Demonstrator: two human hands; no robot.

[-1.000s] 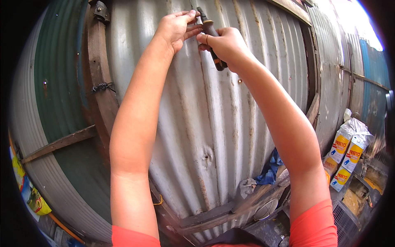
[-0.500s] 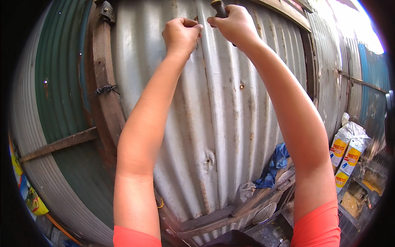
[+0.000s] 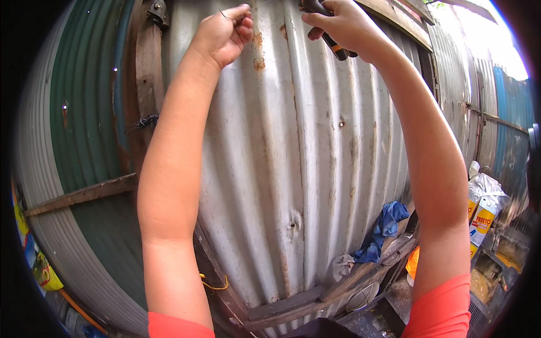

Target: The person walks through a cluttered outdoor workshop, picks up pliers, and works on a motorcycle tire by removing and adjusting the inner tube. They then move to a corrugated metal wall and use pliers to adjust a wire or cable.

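Observation:
My left hand [image 3: 225, 35] is raised at the top of the view, its fingers pinched on a thin wire [image 3: 226, 15]. A short bit of the wire sticks out beside the fingers. To its right, my right hand [image 3: 352, 28] grips dark-handled pliers [image 3: 340, 51]; two handle ends, one with an orange mark, show below the palm. The tool's upper end is partly cut off by the top edge. Both hands are in front of a grey corrugated metal sheet [image 3: 270, 169] streaked with rust.
A wooden post [image 3: 149, 73] with dark wire tied round it stands left, beside green corrugated sheeting [image 3: 84, 112]. Low on the right, a blue cloth [image 3: 386, 228] hangs over wooden boards [image 3: 344, 293]. White-and-yellow cartons [image 3: 483, 217] stand farther right. Yellow cord [image 3: 217, 285] lies near the lower left.
My hands have moved apart, the left going left and the right going right. The pliers' handle ends now show below my right palm. The wire at my left fingers has come into sight.

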